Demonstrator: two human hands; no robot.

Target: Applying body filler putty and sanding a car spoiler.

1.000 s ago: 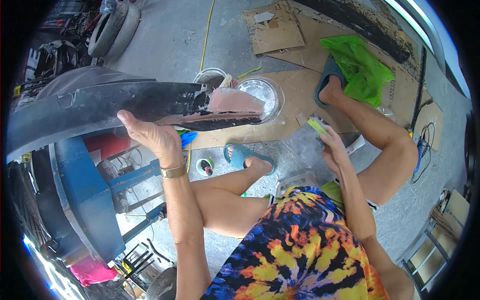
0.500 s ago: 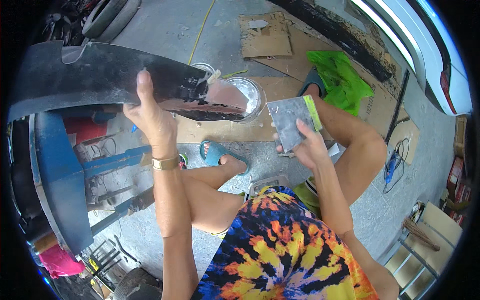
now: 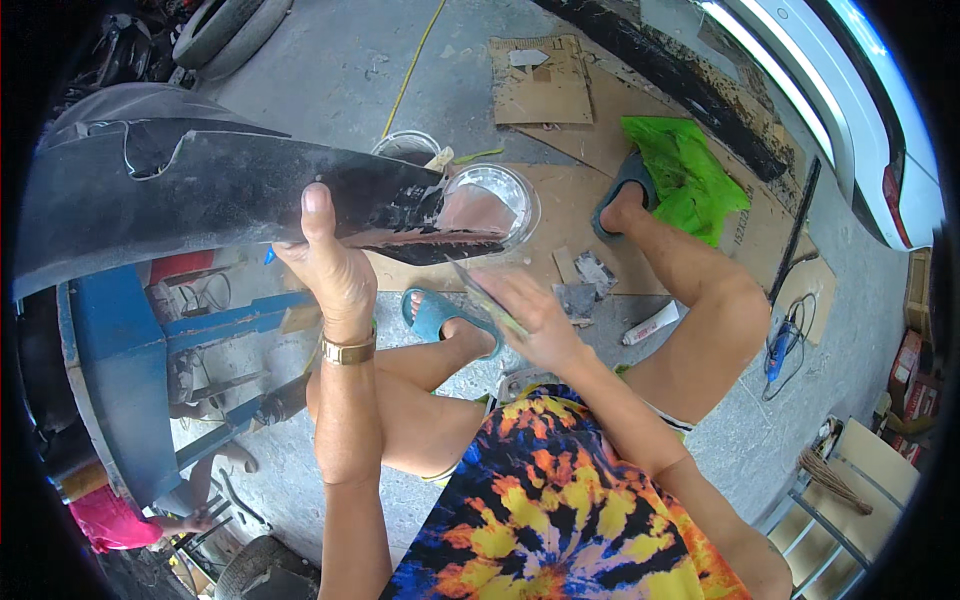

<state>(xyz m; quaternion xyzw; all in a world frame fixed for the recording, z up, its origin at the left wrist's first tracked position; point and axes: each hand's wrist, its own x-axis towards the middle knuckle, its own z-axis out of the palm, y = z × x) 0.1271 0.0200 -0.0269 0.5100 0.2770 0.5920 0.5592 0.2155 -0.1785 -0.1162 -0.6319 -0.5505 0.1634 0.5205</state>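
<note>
A long black bumper-like panel (image 3: 250, 190) reaches in from the left, with a pinkish, filler-like patch (image 3: 470, 212) on its tapered right end. My left hand (image 3: 335, 270) grips its lower edge, thumb on the face and the other fingers mostly hidden behind. In my right hand (image 3: 540, 318) is a flat grey square pad (image 3: 488, 298) with a yellow-green edge. It is tilted nearly edge-on, just below the panel's tip; whether it touches the panel I cannot tell. Behind the tip stands a round clear tub (image 3: 526, 195) with whitish contents.
A second tub (image 3: 405, 140) stands beyond the panel. A blue metal stand (image 3: 120, 370) is at left, near another person's pink sleeve (image 3: 110, 515). Grey sheets (image 3: 580, 290) and a white tube (image 3: 650, 323) lie near my knee. A green bag (image 3: 690, 175) rests on cardboard (image 3: 540, 95).
My right hand has moved left toward the panel's tip and turned the pad from face-up to edge-on. The panel and my left hand have shifted slightly right and nearer in the picture.
</note>
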